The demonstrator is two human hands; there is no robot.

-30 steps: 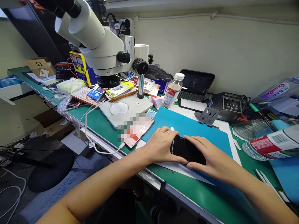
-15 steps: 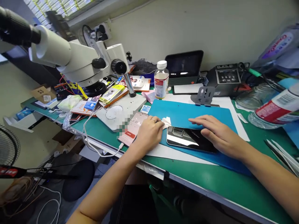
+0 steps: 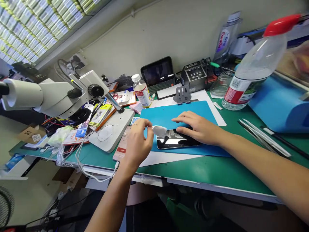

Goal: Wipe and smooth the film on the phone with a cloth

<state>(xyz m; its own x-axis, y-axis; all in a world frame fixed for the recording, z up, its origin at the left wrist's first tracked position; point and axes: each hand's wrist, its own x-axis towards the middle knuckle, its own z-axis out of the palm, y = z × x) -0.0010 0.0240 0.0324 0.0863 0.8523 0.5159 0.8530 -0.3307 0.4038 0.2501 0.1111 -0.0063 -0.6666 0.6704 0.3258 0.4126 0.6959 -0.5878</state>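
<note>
On the green table (image 3: 202, 174) there are a microscope (image 3: 55, 99), white paper (image 3: 166, 158), thin tools (image 3: 270, 140), and one bottle (image 3: 257, 72) with red cap.

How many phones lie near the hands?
2: a dark phone on the blue mat, by the right hand; a lit phone left of it, partly behind the left hand. More may be hidden.

The left grip (image 3: 139, 139) is pinched together while the right grip (image 3: 201, 129) extends palm-down.
</note>
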